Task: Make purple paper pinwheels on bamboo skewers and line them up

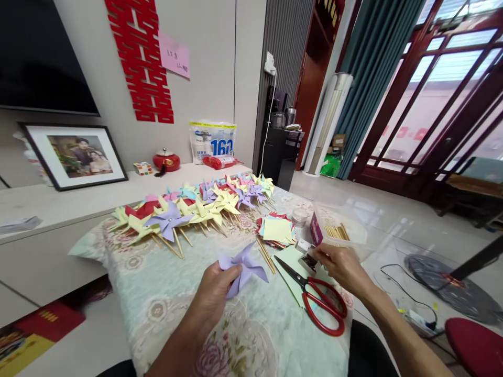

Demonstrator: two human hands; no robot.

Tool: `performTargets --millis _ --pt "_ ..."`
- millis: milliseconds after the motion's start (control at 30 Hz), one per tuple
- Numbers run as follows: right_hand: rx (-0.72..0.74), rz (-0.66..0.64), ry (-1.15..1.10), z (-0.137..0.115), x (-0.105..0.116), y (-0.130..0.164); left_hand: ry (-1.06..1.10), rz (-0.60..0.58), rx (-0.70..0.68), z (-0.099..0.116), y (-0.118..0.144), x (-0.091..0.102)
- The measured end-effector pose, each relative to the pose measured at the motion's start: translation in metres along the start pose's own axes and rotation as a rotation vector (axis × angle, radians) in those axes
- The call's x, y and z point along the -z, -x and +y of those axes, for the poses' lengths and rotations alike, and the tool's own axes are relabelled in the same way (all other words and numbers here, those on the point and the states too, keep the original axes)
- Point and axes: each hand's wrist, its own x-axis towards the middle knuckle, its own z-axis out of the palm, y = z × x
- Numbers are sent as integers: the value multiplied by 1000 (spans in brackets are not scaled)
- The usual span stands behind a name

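My left hand pinches a folded purple paper pinwheel, thumb on top, above the front of the cloth-covered table. On the right, my right hand has its fingers closed together over a small clear box with dark contents; what the fingertips hold, if anything, is hidden. Red-handled scissors lie just below that hand, partly over pale green paper. Between the hands are a few thin wooden sticks. Behind them sits a stack of coloured paper squares.
Rows of paper pinwheels on sticks fill the table's far left side. A clear plastic tub holding wooden sticks stands at the right edge, near round clear containers. Behind the table runs a white cabinet. A dark round stand base is on the floor.
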Motion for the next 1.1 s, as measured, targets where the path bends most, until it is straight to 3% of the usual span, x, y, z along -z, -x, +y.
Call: performTargets --millis 300,567,800,1100 --pt "46 -242 311 -8 8 -13 30 21 20 -1 -13 9" --pt "-27 -344 549 -15 -2 -26 31 8 24 -1 -17 12" --pt "26 -414 567 -16 -17 -30 -3 4 33 -7 -18 17" --pt "49 -412 511 -7 -14 -31 -29 25 46 -8 -19 19"
